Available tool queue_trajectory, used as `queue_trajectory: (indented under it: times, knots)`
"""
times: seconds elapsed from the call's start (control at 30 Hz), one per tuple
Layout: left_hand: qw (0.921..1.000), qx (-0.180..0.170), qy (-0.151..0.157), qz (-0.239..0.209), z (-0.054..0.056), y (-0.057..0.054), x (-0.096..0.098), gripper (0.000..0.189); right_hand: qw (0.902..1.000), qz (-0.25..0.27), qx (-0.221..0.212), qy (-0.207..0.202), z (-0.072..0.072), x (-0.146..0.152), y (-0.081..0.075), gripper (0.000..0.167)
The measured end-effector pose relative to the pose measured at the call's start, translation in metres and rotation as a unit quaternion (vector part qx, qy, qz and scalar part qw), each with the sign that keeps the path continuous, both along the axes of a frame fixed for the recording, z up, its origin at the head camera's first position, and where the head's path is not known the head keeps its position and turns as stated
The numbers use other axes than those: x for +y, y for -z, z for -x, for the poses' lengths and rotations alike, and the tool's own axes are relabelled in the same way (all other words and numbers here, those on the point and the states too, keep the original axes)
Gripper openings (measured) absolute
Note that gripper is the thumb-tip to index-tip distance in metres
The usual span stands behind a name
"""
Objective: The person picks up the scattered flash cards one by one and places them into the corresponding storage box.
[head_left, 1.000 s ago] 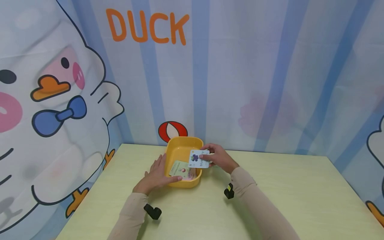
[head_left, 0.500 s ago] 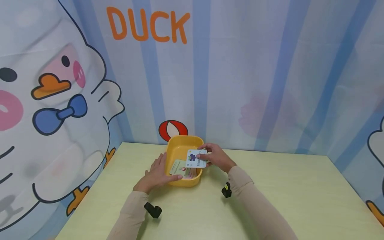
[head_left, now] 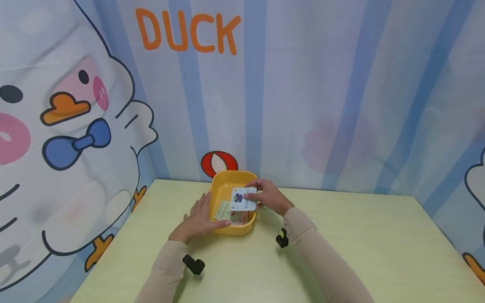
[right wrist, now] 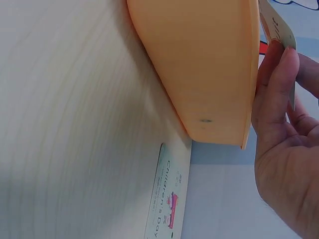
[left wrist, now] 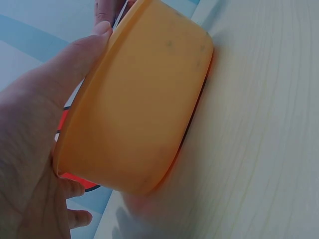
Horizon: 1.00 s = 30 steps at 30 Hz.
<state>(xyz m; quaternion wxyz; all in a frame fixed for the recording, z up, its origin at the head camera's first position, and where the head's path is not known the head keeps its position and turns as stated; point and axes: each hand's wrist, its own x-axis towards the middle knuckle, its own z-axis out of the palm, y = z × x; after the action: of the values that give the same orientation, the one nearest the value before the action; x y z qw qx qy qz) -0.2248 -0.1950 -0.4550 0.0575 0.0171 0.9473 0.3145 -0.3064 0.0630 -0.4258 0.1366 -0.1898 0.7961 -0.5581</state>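
Observation:
A white blueberry flash card (head_left: 238, 204) lies over the right part of the yellow plastic basket (head_left: 239, 231) in the head view. My right hand (head_left: 270, 198) pinches this card by its right side, thumb on the printed face. Inside the basket, a pale green card (head_left: 222, 209) and a pinkish card (head_left: 242, 218) lie partly under it. My left hand (head_left: 195, 223) rests against the basket's left side with long, straight fingers. Its thumb (left wrist: 75, 57) lies along the near rim in the left wrist view.
A card reading "Children's Day" (right wrist: 167, 199) lies on the table beside the basket in the right wrist view. The pale wooden table (head_left: 341, 244) reaches back to a curtain with a duck print (head_left: 75, 181).
My right hand has moved left with the blueberry card, bringing it further over the basket and its cards. My left hand and the basket have stayed in place.

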Motion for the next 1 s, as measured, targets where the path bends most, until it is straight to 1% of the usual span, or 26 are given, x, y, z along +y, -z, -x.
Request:
queue_trajectory:
  times: [0.27, 0.53, 0.8, 1.0]
  knots:
    - [1.0000, -0.002, -0.002, 0.000, 0.001, -0.001, -0.001, 0.132, 1.0000, 0.003, 0.007, -0.002, -0.002, -0.006, -0.004, 0.036]
    - [1.0000, -0.005, -0.002, -0.007, -0.001, -0.001, 0.000, 0.130, 0.9999, 0.002, 0.006, -0.011, -0.002, -0.012, -0.002, 0.037]
    - [1.0000, -0.001, -0.003, -0.003, -0.002, -0.001, 0.001, 0.129, 0.9999, -0.010, 0.010, -0.003, -0.004, -0.020, 0.000, 0.034]
    - [1.0000, 0.000, -0.003, -0.003, -0.001, 0.000, -0.001, 0.130, 0.9999, -0.017, 0.000, 0.001, -0.002, -0.022, 0.001, 0.033]
